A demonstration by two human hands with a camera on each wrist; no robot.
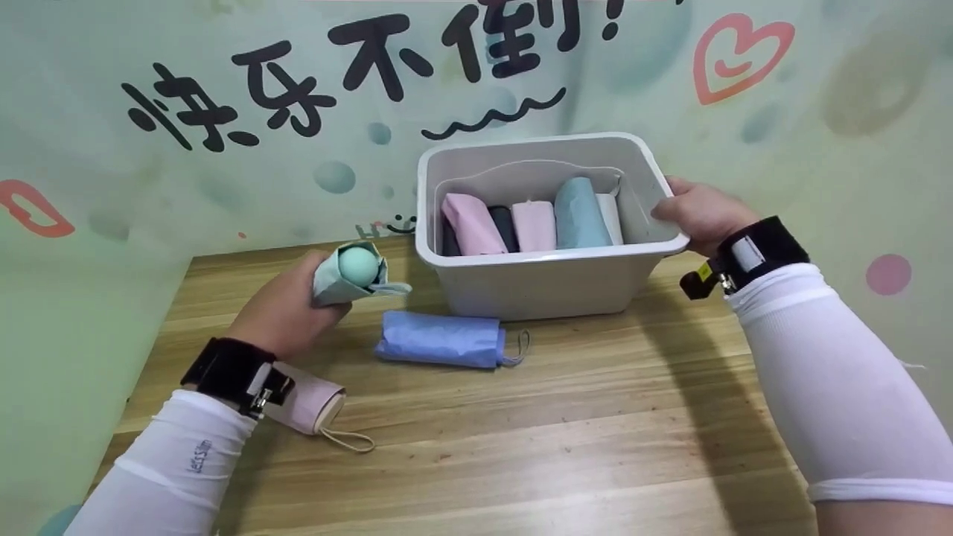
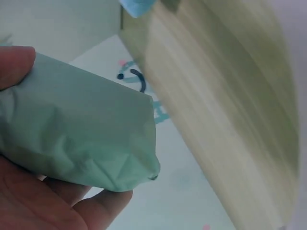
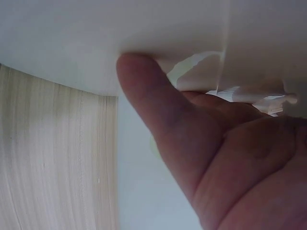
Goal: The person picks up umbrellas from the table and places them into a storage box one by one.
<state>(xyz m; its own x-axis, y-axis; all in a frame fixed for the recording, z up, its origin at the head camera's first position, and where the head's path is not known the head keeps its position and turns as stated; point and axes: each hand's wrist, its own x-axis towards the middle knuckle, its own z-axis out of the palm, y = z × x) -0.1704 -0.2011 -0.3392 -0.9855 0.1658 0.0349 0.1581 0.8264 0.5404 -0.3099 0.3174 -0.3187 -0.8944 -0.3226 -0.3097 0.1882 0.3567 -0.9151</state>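
Observation:
In the head view my left hand [image 1: 287, 309] grips a folded mint-green umbrella [image 1: 331, 279], its round handle end [image 1: 359, 266] turned toward the camera. The left wrist view shows my thumb and fingers around its fabric sleeve [image 2: 91, 129]. At the right, my right hand [image 1: 703, 212] holds the end of a light grey plastic bin [image 1: 536, 286], thumb at the rim. That thumb [image 3: 148, 91] lies against the bin's wall in the right wrist view. Inside stand several folded umbrellas: a pink one [image 1: 473, 225], a light pink one [image 1: 534, 227], a blue-green one [image 1: 581, 212], dark and white ones.
A folded blue umbrella [image 1: 439, 340] with a wrist loop lies on the wooden table [image 1: 536, 447] in front of the bin. Beneath my left wrist, a pale pink umbrella [image 1: 309, 402] is partly hidden. A printed backdrop [image 1: 357, 186] stands behind the table.

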